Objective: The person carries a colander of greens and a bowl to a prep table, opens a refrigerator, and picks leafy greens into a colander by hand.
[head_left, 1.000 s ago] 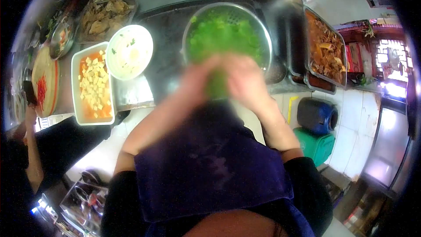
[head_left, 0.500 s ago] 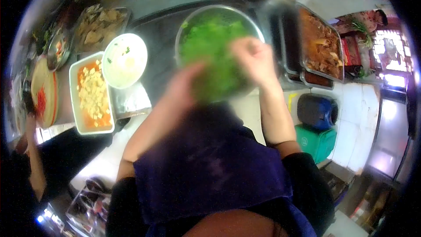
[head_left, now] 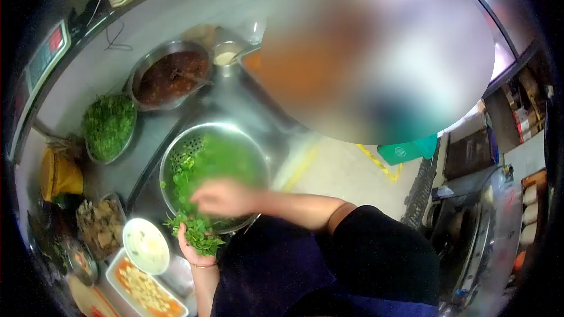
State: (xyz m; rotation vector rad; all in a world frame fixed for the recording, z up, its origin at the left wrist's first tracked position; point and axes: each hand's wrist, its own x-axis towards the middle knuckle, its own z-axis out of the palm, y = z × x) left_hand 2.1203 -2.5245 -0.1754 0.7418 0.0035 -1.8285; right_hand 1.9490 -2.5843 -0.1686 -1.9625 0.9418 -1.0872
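Note:
A metal colander (head_left: 265, 158) with small holes holds leafy greens (head_left: 183, 176). At its near left rim, my left hand (head_left: 189, 249) holds a bunch of green leaves (head_left: 202, 238), with a thin bracelet round the wrist. My right hand (head_left: 220, 198) is over the colander, just above the bunch, its fingers curled and blurred by motion; whether it holds anything cannot be made out. A white bowl (head_left: 145, 246) stands by a white tray (head_left: 120, 279) of pale cubes in orange liquid, left of my left hand.
A pot of dark red sauce (head_left: 170, 76) and a dish of chopped greens (head_left: 110, 126) stand beyond the colander. A tray of brownish pieces (head_left: 101, 226) lies at the left. A blurred oval covers the upper right; a green bin (head_left: 405, 151) shows below it.
The view has swung to the right, so the colander and trays appear further left. My left hand now shows clearly with a bunch of leaves; my right hand has come close to it.

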